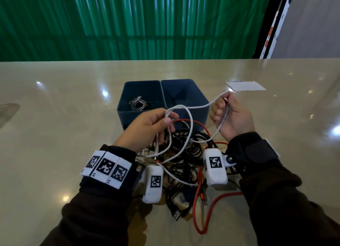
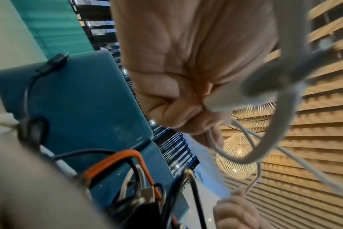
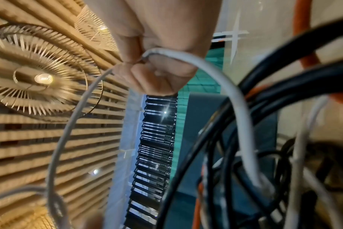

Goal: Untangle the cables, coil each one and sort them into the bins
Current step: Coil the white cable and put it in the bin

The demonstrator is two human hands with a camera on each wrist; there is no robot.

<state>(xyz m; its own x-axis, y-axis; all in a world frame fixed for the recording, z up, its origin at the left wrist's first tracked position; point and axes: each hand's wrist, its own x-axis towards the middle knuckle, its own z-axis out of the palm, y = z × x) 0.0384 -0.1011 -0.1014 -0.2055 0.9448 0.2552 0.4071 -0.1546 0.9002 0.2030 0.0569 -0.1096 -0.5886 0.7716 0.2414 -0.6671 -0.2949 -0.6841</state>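
**Working the white cable free of the heap**

At the centre of the head view, both hands are holding one white cable [image 1: 191,107] above the tangle [image 1: 184,159] of black, white and red cables on the table [image 1: 55,135]. The left hand [image 1: 152,124] is pinching a loop of it just in front of the two blue bins [image 1: 128,115]; the right hand [image 1: 231,115], at centre right of the frame, is curling round the cable where it is bending back on itself. The run between them is sagging across the right bin's front wall, while the lower lengths are trailing into the heap beside a red cable [image 1: 200,205].

To do this well, I would judge that the right hand should be feeding slack rather than tugging, since pulling could tighten the black strands around it. Following the white line to a free plug looks the safer course. The left bin is already holding a small greyish coil [image 1: 138,105].
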